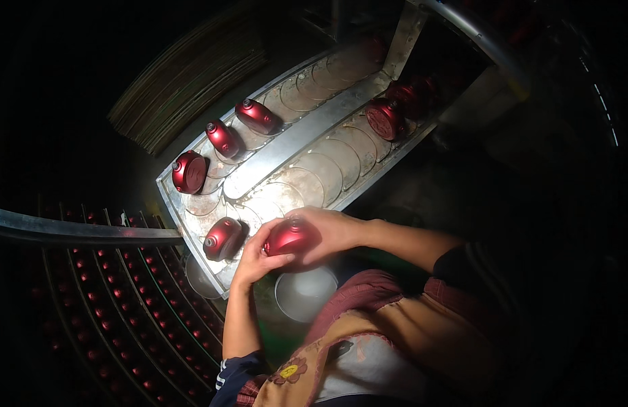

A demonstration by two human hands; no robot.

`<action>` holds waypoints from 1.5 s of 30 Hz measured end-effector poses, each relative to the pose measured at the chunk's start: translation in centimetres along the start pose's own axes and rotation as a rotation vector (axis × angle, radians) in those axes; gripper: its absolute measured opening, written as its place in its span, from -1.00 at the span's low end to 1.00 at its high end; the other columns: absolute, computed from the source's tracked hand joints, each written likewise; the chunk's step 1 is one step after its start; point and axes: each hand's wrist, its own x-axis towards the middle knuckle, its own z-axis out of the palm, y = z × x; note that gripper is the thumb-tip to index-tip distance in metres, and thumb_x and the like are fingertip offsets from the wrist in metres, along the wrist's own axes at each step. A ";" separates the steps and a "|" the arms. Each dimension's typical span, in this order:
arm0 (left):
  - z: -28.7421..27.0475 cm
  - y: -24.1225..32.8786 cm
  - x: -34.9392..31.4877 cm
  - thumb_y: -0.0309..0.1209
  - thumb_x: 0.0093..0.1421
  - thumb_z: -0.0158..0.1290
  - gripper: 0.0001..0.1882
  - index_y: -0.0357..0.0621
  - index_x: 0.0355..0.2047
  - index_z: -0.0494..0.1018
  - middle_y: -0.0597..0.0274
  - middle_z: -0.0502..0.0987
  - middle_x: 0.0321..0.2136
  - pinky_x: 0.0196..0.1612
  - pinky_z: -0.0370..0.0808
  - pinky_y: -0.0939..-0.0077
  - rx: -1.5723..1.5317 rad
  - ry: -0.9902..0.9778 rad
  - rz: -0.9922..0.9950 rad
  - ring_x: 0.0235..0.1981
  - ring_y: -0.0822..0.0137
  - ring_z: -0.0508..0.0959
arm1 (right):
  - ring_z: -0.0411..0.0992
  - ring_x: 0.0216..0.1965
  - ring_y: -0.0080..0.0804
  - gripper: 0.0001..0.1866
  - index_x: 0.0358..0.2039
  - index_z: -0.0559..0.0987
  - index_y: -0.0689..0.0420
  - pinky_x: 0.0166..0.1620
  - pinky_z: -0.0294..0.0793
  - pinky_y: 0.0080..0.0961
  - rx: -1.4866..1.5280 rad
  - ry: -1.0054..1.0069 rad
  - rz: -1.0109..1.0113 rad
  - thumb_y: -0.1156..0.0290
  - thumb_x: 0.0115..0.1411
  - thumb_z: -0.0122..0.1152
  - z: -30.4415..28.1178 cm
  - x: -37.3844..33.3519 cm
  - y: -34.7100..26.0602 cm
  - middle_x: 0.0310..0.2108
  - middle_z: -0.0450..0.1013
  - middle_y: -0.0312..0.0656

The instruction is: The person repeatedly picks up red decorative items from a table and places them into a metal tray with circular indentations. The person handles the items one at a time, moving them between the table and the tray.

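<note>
Nearest is the person's tan apron (368, 325), with a flower at its left edge, and just past it a pale round basin (306, 293). Beyond that, the left hand (257, 252) and right hand (332, 234) hold one glossy red flask (288, 237) between them at the near edge of a metal conveyor (341, 157) of overlapping rounded plates. The left fingers curl round the flask's left side, thumb along its lower part; the right hand cups the other side, its fingers partly hidden. Just left of the left hand, a second flask (223, 239) lies tilted on the plates. Farther, across a shiny divider (287, 139), three more flasks (223, 138) lean along the far lane. Past them is a stack of flat sheets (192, 78), dimly lit.
</note>
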 end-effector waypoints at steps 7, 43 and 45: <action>6.1 -3.6 7.5 -0.54 0.09 0.26 -0.23 -0.24 0.28 0.16 0.05 0.33 0.20 0.23 0.33 0.35 0.097 0.260 0.056 0.22 0.22 0.34 | 0.44 0.06 -0.10 -0.13 0.14 0.33 0.17 0.10 0.41 -0.31 -0.050 0.509 0.204 0.20 -0.16 0.57 -3.8 -4.9 8.2 0.01 0.43 0.07; 14.9 -20.0 -54.3 -0.43 0.27 0.10 -0.69 -0.21 0.02 0.44 0.21 0.59 -0.14 -0.17 0.47 0.62 -0.393 1.357 0.078 -0.19 0.48 0.56 | 0.42 -0.23 -0.50 -0.54 0.05 0.45 0.19 -0.07 0.42 -0.58 0.087 0.273 -0.446 0.65 0.10 0.22 29.3 7.1 -6.5 -0.11 0.42 -0.23; 14.6 -17.9 -58.4 -0.46 0.27 0.08 -0.68 -0.22 0.03 0.43 0.19 0.59 -0.13 -0.16 0.47 0.61 -0.442 1.444 0.133 -0.18 0.47 0.57 | 0.43 -0.20 -0.48 -0.55 0.02 0.47 0.18 -0.10 0.43 -0.56 0.068 0.138 -0.449 0.67 0.08 0.24 33.2 8.5 -10.9 -0.14 0.43 -0.24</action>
